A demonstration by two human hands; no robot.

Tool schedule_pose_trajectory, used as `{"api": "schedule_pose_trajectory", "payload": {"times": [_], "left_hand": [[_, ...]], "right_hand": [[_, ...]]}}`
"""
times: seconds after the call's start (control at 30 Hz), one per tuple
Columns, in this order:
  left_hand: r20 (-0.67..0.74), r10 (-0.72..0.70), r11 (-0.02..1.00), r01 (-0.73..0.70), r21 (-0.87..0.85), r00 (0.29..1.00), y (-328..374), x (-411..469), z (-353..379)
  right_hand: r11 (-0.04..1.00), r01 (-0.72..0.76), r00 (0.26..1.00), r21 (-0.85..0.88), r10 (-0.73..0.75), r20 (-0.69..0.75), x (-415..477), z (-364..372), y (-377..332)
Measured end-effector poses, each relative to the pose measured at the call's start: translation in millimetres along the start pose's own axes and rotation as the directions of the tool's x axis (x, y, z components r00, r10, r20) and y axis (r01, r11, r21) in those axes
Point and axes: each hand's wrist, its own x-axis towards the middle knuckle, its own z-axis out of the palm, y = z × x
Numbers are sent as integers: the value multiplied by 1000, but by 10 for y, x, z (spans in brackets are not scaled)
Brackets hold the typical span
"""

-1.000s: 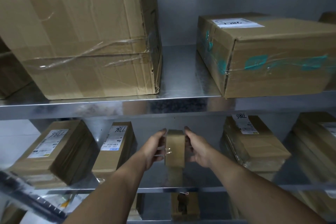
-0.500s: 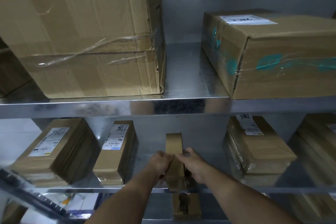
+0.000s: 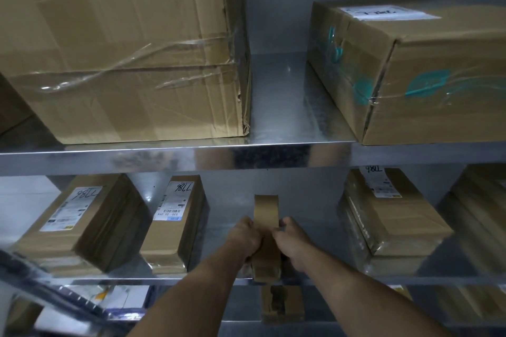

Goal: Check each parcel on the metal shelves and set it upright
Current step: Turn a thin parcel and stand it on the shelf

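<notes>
Middle shelf (image 3: 175,281), centre bay. Narrow brown parcel (image 3: 266,210), tape-wrapped, sits lengthwise front to back, its near end at the shelf's front lip. It stands on a thin edge, taller than it is wide, roughly upright.

Both hands are on it. Left hand (image 3: 243,238) is clamped against the parcel's left side, fingers curled round it. Right hand (image 3: 293,241) is clamped against the right side, thumb and fingers bent over the top edge. The parcel lies directly between the two hands, gripped at about mid-length; its far end sticks out beyond the knuckles, and its near end shows below the wrists. Both forearms reach in from the lower frame.

Same shelf, to the left: two labelled parcels, the wide one (image 3: 82,224) far left and a slimmer one (image 3: 175,227) beside it, well apart from the hands, both marked by hand "7786". To the right: another labelled parcel (image 3: 388,219) lying on top of a second package, with more brown parcels (image 3: 482,216) at the frame edge.

Upper shelf (image 3: 273,157): large taped carton (image 3: 123,49) on the left, a smaller carton (image 3: 424,71) with teal marks and a white label on the right, and a bare gap between them.

Below the held parcel, on the next shelf down, is a small brown package (image 3: 282,305), dim.
</notes>
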Motion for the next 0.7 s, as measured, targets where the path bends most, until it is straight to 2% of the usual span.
{"api": "schedule_pose_trajectory", "payload": {"times": [0.1,0.2,0.3,0.4,0.47,0.53,0.6,0.7], "left_hand": [[-1,-21,1000,21,-8,1000,17,-1,-14],[56,-49,977,59,-203,997,-5,-127,-72],[141,-49,874,111,-473,989,-122,-246,-150],[60,-111,816,125,-564,992,-271,-235,-241],[84,-149,795,169,-583,985,-318,-236,-267],[169,-125,740,205,-641,978,-304,-264,-267],[202,-72,643,201,-740,977,-252,-280,-255],[187,-35,575,173,-800,982,-148,-305,-270]], "right_hand": [[1000,-19,1000,6,19,-4,25,16,-2],[995,-36,998,94,30,63,51,-34,35],[967,-54,994,248,27,109,-31,-182,28],[871,-115,980,478,20,198,-77,-334,-9],[800,-150,969,581,1,248,-142,-413,-73],[755,-168,957,633,-28,288,-180,-454,-106],[742,-171,950,649,-50,307,-226,-446,-125],[738,-104,971,667,-69,228,-251,-391,-115]]}}
